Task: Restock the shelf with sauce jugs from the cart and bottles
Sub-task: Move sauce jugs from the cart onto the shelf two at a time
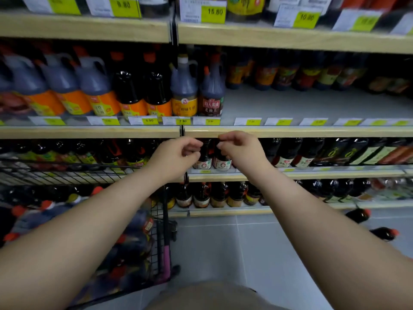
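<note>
While both arms reach forward, left hand point(178, 154) and right hand point(240, 149) sit side by side in front of a lower row of bottles, just under the wood edge of the shelf point(290, 132) above. Left hand fingers are curled, thumb and fingertips close together, right at the neck of a dark bottle point(204, 158) with a white label; cannot tell if they pinch it or only touch. Right hand has the same pose, fingers curled at the neck of the next bottle point(221, 161), grip also unclear. These two stand upright, touching each other, at the front of their row. On the shelf above, sauce jugs point(98, 95) with orange labels stand on the left, then a yellow-label jug point(184, 90) and a red-label jug point(211, 92) just beside it. Right of those is a bare grey board point(312, 104), with more bottles at the back, blurred. Price tags point(183, 121) run along the front rail. Black wire cart point(161, 242) at lower left holds dark cart jugs point(138, 222) with orange caps, blurred. Two floor bottles point(357, 215) lie on the grey floor tiles point(223, 253) at lower right, near the bottom shelf.
</note>
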